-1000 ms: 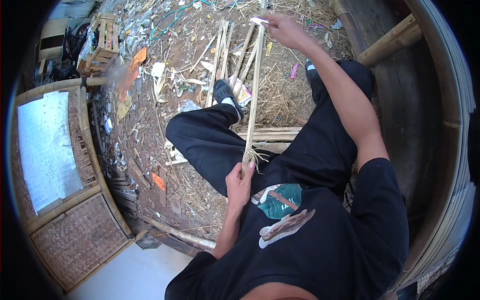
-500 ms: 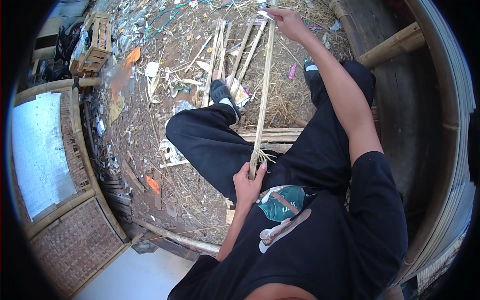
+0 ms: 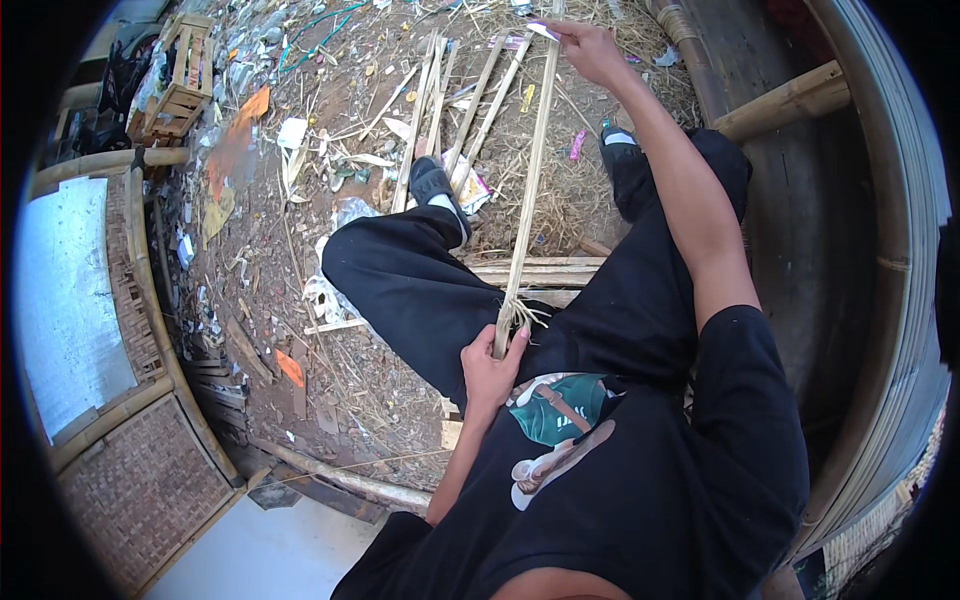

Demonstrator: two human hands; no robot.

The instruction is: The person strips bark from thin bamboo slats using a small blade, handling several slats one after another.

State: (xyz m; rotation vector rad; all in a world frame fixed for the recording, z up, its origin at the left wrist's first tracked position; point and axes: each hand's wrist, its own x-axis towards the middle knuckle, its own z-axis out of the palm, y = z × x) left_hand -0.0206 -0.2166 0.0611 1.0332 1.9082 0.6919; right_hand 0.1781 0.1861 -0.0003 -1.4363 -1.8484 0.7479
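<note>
A long pale bamboo strip (image 3: 530, 190) runs from my lap away to the top of the view, between my knees. My left hand (image 3: 487, 374) is closed round its near end, thumb on one side and fingers on the other. Thin curled shavings (image 3: 525, 318) cling to the strip just beyond that hand. With the arm stretched far forward, my right hand (image 3: 594, 55) is closed beside the strip's far part. A bright, whitish blade-like piece (image 3: 543, 31) shows at its fingertips, against the strip; its handle is hidden in the hand.
Several more bamboo strips (image 3: 483, 95) lie on the littered ground past my left shoe (image 3: 437, 184). A wooden crate (image 3: 185, 75) stands at the far left. Woven bamboo panels (image 3: 150, 490) border the left, and a bamboo post (image 3: 785, 103) juts in at the right.
The whole view has shifted slightly, so the scene sits a little further left. Both hands keep their hold and barely move along the strip.
</note>
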